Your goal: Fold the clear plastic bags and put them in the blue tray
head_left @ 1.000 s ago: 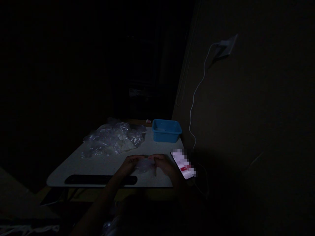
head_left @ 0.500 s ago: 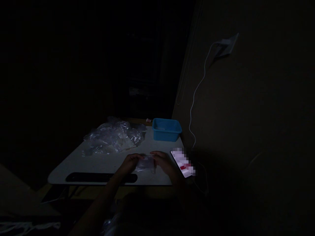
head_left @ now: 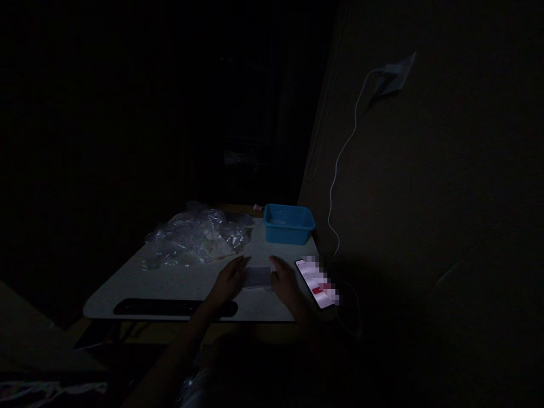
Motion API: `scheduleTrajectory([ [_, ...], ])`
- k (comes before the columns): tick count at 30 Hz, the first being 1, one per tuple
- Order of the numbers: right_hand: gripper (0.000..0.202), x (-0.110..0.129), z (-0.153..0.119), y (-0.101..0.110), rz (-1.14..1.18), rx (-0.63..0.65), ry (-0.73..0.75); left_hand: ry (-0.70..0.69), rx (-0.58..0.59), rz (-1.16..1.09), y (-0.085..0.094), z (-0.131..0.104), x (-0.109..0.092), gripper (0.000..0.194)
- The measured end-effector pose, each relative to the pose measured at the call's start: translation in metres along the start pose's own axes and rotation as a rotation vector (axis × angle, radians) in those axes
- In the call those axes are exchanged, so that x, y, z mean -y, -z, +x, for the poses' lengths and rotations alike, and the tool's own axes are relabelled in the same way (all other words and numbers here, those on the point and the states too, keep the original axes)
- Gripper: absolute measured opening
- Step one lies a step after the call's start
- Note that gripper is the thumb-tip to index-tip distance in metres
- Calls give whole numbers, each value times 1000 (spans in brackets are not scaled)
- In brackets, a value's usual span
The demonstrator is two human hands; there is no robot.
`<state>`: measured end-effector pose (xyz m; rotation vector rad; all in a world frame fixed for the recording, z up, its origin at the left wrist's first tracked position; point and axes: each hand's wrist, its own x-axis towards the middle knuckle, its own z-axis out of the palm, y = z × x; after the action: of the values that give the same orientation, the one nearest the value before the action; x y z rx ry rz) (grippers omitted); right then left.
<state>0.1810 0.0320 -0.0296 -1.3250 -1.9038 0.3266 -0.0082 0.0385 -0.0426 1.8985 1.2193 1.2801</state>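
Observation:
A small clear plastic packet (head_left: 258, 277) lies near the front of the white table (head_left: 148, 283), between my two hands. At its left edge is my left hand (head_left: 230, 279), with the fingertips pointing forward. My right hand (head_left: 283, 279) is at the packet's right edge, fingers also pointing away from me. Both hands seem to hold the packet by its sides, though the dim light hides the exact contact of the fingers.
Crumpled clear plastic (head_left: 199, 235) is heaped at the back left. A blue basket (head_left: 289, 234) stands at the back right. A lit phone (head_left: 312, 280) lies by the right edge. A white cable (head_left: 336, 164) hangs from a wall socket.
My hands have moved slightly apart and their fingertips now point further forward. The packet looks flatter and straighter between them.

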Motion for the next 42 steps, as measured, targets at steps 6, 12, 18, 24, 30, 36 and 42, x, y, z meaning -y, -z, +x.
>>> scheduleTrajectory([
  [6,49,23,-14,-1,-404,170,270,-247,242,626,-5,-7,-20,46],
  [12,57,28,-20,2,-509,221,224,-261,310,846,-8,-11,-20,48],
  [18,61,30,-18,2,-520,307,170,-243,356,899,-8,-11,-25,49],
  [24,60,30,-18,2,-498,299,161,-252,330,912,-8,-12,-23,48],
  [30,57,32,-17,2,-468,307,151,-389,328,911,-15,-13,-23,49],
  [36,57,31,-17,1,-475,287,153,-329,349,952,-31,-19,-27,53],
  [42,57,31,-17,2,-461,314,151,-232,419,999,-29,-20,-39,54],
])
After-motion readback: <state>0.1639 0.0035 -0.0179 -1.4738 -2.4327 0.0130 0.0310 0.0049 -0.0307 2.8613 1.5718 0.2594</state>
